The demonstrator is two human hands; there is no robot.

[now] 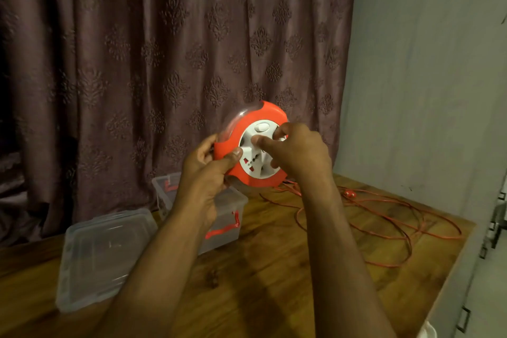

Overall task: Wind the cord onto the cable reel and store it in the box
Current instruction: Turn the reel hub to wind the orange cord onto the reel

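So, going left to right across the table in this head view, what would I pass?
Lid → box → reel, held up by both hands → loose cord with its plug.

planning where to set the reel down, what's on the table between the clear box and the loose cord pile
In the head view, only bare wooden table shows between the clear box and the loose cord; the right forearm covers part of it.

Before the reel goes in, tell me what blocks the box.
Nothing visible does. The box stands open; its lid lies beside it on the table. Both hands hold the reel above it, though the left forearm hides part of the opening.
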